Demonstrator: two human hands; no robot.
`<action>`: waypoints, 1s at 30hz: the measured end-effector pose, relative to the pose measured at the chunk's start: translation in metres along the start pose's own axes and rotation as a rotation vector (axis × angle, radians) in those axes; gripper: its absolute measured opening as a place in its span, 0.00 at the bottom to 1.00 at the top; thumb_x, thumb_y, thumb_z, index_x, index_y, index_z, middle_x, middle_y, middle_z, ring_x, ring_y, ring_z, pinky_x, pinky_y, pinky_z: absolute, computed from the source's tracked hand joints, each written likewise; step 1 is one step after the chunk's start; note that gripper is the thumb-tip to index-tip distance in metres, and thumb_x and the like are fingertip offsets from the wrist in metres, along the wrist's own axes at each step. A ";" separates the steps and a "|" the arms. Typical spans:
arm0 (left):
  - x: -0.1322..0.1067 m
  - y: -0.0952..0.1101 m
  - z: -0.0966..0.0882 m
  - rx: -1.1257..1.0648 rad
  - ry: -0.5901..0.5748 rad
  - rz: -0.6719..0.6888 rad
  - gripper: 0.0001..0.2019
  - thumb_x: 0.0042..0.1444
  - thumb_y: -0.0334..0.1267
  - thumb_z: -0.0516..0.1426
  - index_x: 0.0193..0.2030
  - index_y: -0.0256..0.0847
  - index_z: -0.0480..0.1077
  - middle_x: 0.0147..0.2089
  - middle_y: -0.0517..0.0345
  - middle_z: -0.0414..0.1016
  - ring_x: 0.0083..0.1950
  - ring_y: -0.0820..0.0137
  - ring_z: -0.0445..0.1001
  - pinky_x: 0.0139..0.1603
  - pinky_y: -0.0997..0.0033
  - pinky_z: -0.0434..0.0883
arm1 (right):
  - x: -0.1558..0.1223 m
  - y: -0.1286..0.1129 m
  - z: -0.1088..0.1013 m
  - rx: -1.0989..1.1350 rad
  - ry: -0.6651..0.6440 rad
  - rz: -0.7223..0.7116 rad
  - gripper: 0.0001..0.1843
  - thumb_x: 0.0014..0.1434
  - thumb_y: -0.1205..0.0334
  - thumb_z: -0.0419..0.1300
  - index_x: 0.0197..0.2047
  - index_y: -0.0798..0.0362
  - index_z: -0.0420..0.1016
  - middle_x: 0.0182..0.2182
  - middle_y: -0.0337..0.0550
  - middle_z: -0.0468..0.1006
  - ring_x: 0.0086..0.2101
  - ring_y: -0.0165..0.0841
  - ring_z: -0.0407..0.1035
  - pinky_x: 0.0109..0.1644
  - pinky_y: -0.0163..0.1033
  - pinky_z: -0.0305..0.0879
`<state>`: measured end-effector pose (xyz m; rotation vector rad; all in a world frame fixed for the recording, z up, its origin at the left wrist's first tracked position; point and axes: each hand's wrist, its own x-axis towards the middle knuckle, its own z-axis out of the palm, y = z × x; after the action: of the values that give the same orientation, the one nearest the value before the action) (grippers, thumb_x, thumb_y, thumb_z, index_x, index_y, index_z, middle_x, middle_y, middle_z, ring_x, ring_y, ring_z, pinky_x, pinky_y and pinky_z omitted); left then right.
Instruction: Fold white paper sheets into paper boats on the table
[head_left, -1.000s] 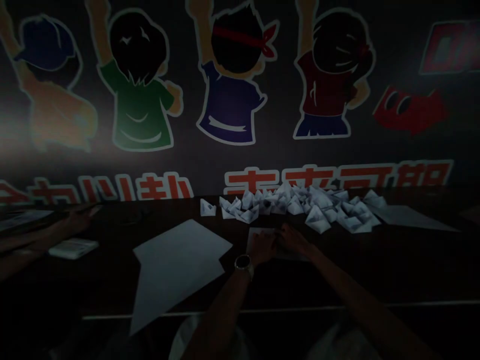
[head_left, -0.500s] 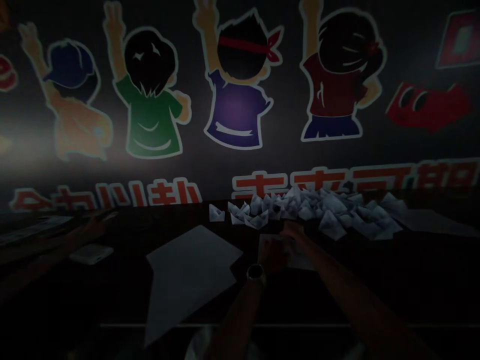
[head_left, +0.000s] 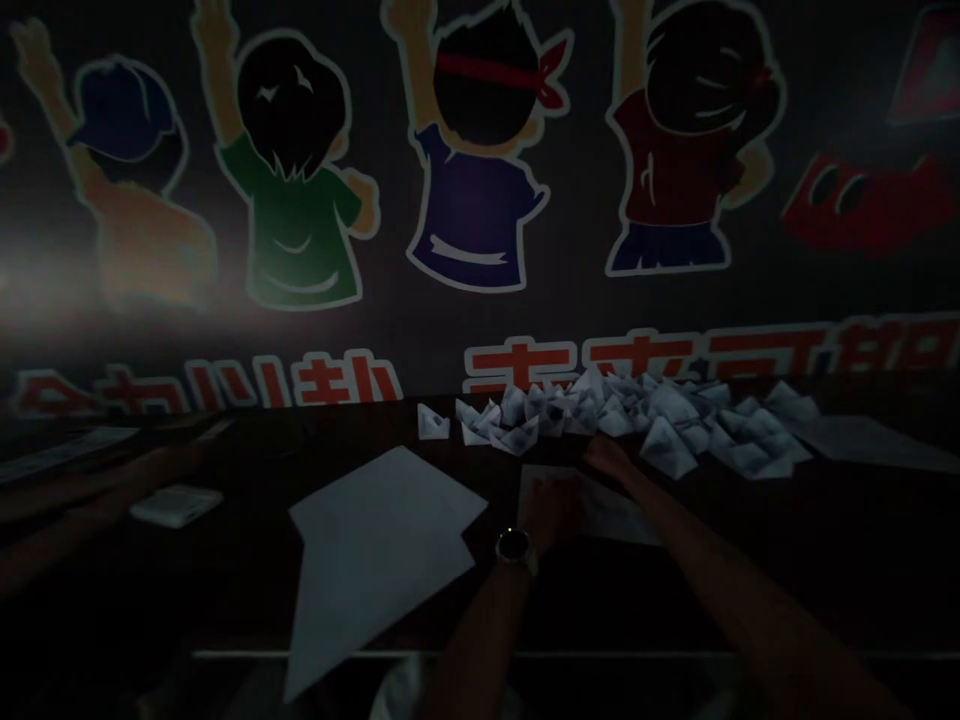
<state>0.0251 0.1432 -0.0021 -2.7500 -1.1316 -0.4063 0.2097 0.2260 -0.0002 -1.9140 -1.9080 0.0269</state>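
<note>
In the dim head view, a white sheet of paper (head_left: pixel 626 518) lies flat on the dark table under my hands. My left hand (head_left: pixel 553 508), with a watch (head_left: pixel 514 545) on its wrist, rests closed on the left part of this sheet, its fingers curled and poorly lit. Just beyond the sheet's far edge, my right hand (head_left: pixel 609 456) is closed with its fingers together; nothing shows in it. Close past that hand lies a heap of folded white paper boats (head_left: pixel 670 448), with several more boats (head_left: pixel 514 436) to its left.
Left of my hands lies a stack of blank paper (head_left: pixel 382 560), its sheets at different angles. Another person's arm (head_left: pixel 97 490) reaches in from the left near a white phone-like object (head_left: pixel 176 505). More paper (head_left: pixel 877 440) lies at right. A wall with cartoon figures (head_left: pixel 465 220) stands behind.
My right hand has moved right, away from my left hand, along the sheet's far side, uncovering more of the sheet. My left hand stays on the paper. The view has shifted slightly.
</note>
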 end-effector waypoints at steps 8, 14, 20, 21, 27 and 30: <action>-0.003 0.002 0.002 -0.081 0.072 -0.028 0.18 0.60 0.42 0.43 0.52 0.43 0.64 0.51 0.50 0.70 0.53 0.55 0.63 0.52 0.54 0.57 | -0.040 0.004 0.007 0.051 -0.041 -0.299 0.17 0.58 0.67 0.50 0.48 0.53 0.74 0.41 0.46 0.74 0.43 0.34 0.68 0.49 0.37 0.62; -0.001 -0.001 0.004 -0.095 0.074 -0.012 0.17 0.59 0.43 0.45 0.52 0.44 0.64 0.51 0.50 0.70 0.54 0.55 0.62 0.52 0.54 0.57 | -0.052 0.001 0.002 -0.038 0.007 -0.365 0.17 0.59 0.66 0.48 0.47 0.56 0.74 0.40 0.49 0.72 0.41 0.36 0.66 0.47 0.39 0.61; 0.000 0.000 0.003 -0.056 0.016 -0.019 0.17 0.59 0.42 0.46 0.53 0.40 0.63 0.52 0.48 0.68 0.55 0.56 0.61 0.54 0.53 0.55 | -0.068 -0.016 -0.020 -0.294 -0.043 -0.394 0.15 0.60 0.63 0.49 0.47 0.52 0.73 0.43 0.51 0.70 0.44 0.39 0.64 0.46 0.40 0.60; -0.001 0.001 0.002 -0.046 0.026 -0.019 0.17 0.59 0.41 0.45 0.53 0.40 0.62 0.52 0.48 0.68 0.55 0.56 0.61 0.54 0.54 0.55 | -0.071 -0.019 -0.022 -0.330 -0.050 -0.392 0.16 0.60 0.63 0.49 0.47 0.52 0.72 0.44 0.52 0.70 0.45 0.40 0.64 0.46 0.41 0.60; -0.003 0.002 -0.004 -0.025 0.044 0.011 0.18 0.60 0.42 0.45 0.56 0.42 0.60 0.53 0.50 0.68 0.54 0.55 0.62 0.51 0.54 0.58 | -0.096 -0.012 -0.027 -0.358 -0.063 -0.352 0.21 0.60 0.61 0.48 0.56 0.53 0.65 0.54 0.54 0.66 0.53 0.46 0.59 0.52 0.52 0.57; 0.000 0.001 -0.002 -0.017 0.038 0.022 0.19 0.59 0.42 0.47 0.56 0.42 0.60 0.52 0.48 0.70 0.53 0.54 0.63 0.49 0.53 0.60 | -0.119 0.005 -0.033 -0.314 -0.069 -0.321 0.22 0.60 0.60 0.48 0.56 0.51 0.65 0.58 0.52 0.63 0.55 0.46 0.57 0.55 0.55 0.54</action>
<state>0.0250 0.1418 -0.0005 -2.7539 -1.0934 -0.4655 0.2188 0.1025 -0.0065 -1.7838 -2.3602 -0.3249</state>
